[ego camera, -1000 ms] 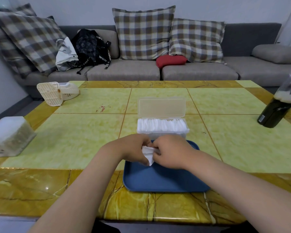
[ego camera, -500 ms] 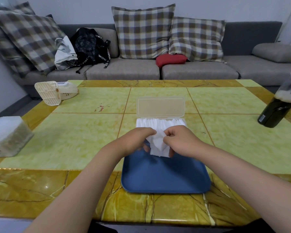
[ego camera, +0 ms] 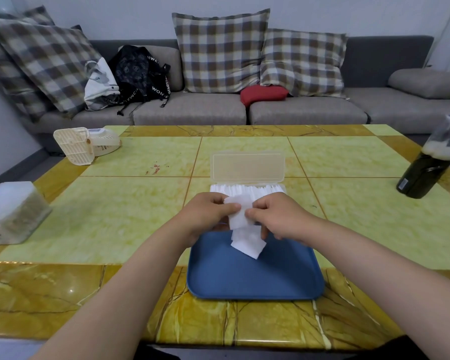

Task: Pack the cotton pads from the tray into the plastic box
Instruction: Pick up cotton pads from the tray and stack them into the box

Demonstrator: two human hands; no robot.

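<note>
I can't see the front wall of the plastic box [ego camera: 247,168]. My left hand [ego camera: 205,215] and right hand [ego camera: 281,216] cover it, along with the far rim of the tray [ego camera: 255,279]. I can't count the cotton pads [ego camera: 240,218] I'm pinching. The bottle [ego camera: 424,175] by the right edge blurs toward its top, and its label is unreadable.
</note>
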